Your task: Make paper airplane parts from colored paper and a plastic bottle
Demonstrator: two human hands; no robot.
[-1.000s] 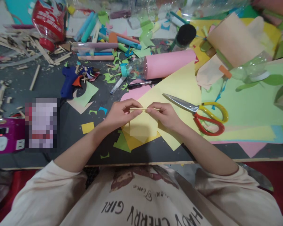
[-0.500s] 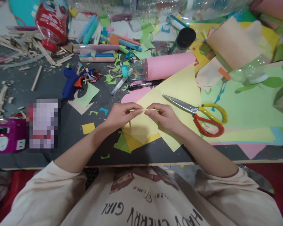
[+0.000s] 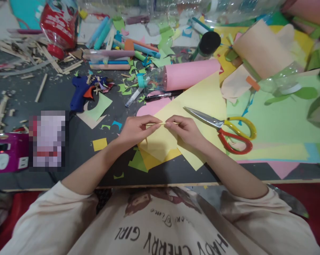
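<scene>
Between the fingertips of both hands runs a thin piece of yellow paper [image 3: 163, 123], showing only as a narrow line, so its full shape is hidden. My left hand [image 3: 138, 130] pinches its left part and my right hand [image 3: 185, 130] its right part, thumbs almost meeting. Beneath them lie pale yellow sheets [image 3: 202, 141], overlapping a deeper yellow piece [image 3: 151, 163]. Just right of my right hand, scissors [image 3: 220, 124] with one yellow and one red handle rest partly open on the paper. A bottle wrapped in pink paper [image 3: 191, 75] lies beyond, with a black pen [image 3: 162, 96] in front.
At left are a blue glue gun [image 3: 78, 92], a purple box [image 3: 9, 152], a blurred-out object [image 3: 48, 139] and scattered wooden sticks [image 3: 41, 88]. Behind lie a red-labelled bottle [image 3: 59, 26] and several markers [image 3: 110, 54]. Green sheets [image 3: 282, 117] and a paper-wrapped bottle [image 3: 263, 49] cover the right.
Hardly anything differs. Both hands keep their pinch on the yellow paper in the same place; the view has shifted very slightly.
</scene>
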